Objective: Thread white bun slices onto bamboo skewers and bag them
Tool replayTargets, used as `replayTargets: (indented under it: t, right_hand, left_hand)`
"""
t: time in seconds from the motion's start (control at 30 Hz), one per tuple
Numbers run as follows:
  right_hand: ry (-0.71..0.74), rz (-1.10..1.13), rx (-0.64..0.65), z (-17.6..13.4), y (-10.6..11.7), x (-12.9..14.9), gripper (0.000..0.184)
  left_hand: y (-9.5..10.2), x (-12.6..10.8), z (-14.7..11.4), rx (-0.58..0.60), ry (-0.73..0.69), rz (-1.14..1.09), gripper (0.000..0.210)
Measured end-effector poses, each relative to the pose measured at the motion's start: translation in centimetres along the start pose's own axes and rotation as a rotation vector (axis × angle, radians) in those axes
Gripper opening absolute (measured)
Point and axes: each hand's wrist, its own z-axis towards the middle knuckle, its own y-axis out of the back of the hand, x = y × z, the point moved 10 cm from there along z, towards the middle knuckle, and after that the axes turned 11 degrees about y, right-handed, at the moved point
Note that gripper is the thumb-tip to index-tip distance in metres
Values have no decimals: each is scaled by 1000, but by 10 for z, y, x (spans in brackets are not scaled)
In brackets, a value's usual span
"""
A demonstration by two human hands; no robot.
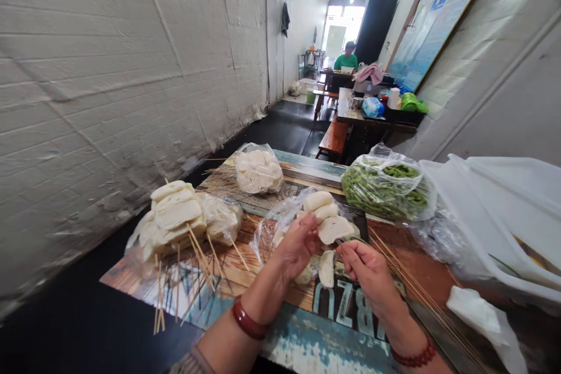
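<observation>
My left hand (300,245) is beside a stack of white, doughy-looking slices (335,229) in an opened clear bag. Its fingers are bent and somewhat apart, with nothing visible between them. My right hand (364,266) is closed in a pinch at the right edge of the stack; what it grips is too small to make out. Between the hands, a curved white slice (326,269) hangs or lies below the stack. On the left, a bag of skewered white slices (177,213) has several sticks (178,280) pointing toward me.
Another bag of white slices (259,172) stands farther back. A bag of green vegetables (385,187) is at the right, beside white plastic tubs (495,216). Loose bamboo skewers (416,280) lie near my right arm. Beyond are tables, a bench (333,135) and a seated person (346,59).
</observation>
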Motion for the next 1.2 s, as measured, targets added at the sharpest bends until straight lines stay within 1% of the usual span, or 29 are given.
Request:
replayTargets:
  t: [0.13,0.23,0.37,0.47,0.57,0.67,0.73,0.77,0.9,0.97,1.03,1.1,1.2]
  right_hand:
    - [14,-85,88,-5,-12,-1,43]
    - [30,-164,116,-6,-14,0,42]
    - [115,-288,160,-8,-15,7,37]
    - [158,-359,166,-9,-13,9,35]
    - [182,-401,169,-9,-12,12,33]
    - [187,-372,157,-6,-10,16,32]
    - [183,-295,88,-1,-1,18,31]
    - [180,-247,30,2,7,18,31]
    - [190,-57,-249,10,49,18,31]
    - [222,-21,-343,12,65,20,31]
    - [263,-33,-391,14,75,23,31]
    - [301,-89,-405,16,79,27,32]
    - [348,-196,-412,19,83,32,31]
  left_hand:
    - [-1,8,0,-8,13,-23,43]
    - [1,4,0,2,-25,-65,41]
    - [2,0,-2,15,-67,-54,37]
    - [3,0,-3,13,-83,-61,38]
    - [5,1,-2,-20,-75,-55,43]
    - [6,1,-2,-57,-55,25,43]
    - [6,-3,-1,-56,-65,59,47]
    - [8,-9,-1,-66,-101,51,47]
    - [26,-34,-4,-193,-285,44,43]
    - [29,-45,-8,-236,-388,89,41]
    - [26,-54,-13,-257,-479,142,40]
    - [21,-58,-23,-284,-548,182,37]
    - [11,-54,-49,-289,-573,233,34]
